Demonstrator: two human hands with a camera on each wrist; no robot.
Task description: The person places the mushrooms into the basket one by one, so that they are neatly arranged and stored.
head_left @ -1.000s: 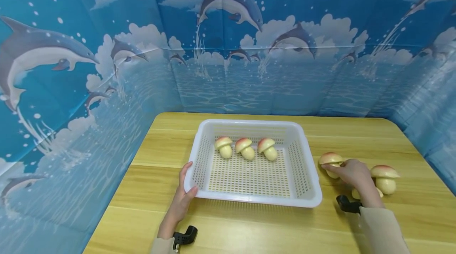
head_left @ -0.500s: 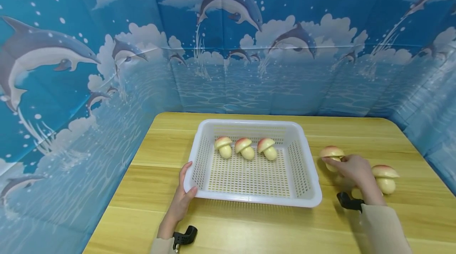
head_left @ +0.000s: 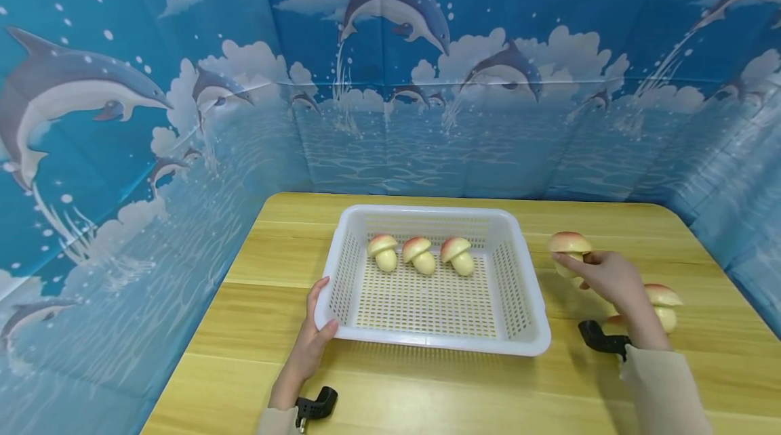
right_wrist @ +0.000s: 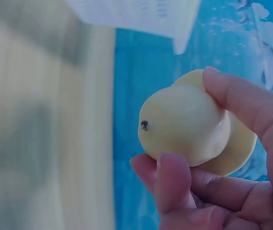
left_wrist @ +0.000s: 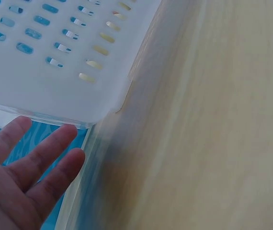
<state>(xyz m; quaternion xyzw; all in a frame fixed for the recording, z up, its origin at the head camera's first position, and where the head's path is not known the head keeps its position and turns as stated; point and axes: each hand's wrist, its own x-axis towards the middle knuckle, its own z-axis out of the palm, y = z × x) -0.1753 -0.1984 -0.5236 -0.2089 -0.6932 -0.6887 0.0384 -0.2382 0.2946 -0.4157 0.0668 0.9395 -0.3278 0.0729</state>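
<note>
My right hand (head_left: 613, 278) pinches a toy mushroom (head_left: 570, 242) by its stem, in the air right of the basket. The mushroom's cap is cream with a red-tinted top. In the right wrist view its pale stem (right_wrist: 182, 124) faces the camera, with a small dark spot at the end, thumb on one side and fingers on the other. My left hand (head_left: 310, 347) holds the near left corner of a white perforated plastic basket (head_left: 439, 339), thumb at the front rim. Three of its fingers (left_wrist: 55, 141) extend straight beside the rim in the left wrist view.
Three like mushrooms (head_left: 419, 255) lie in a row toward the back of the basket. Another mushroom (head_left: 665, 296) sits on the wooden table (head_left: 244, 326) behind my right wrist, and one more is almost hidden there. A blue dolphin-print curtain (head_left: 403, 143) surrounds the table.
My right hand has raised the mushroom off the table, moving slightly away from me. The left hand and the basket have stayed in place.
</note>
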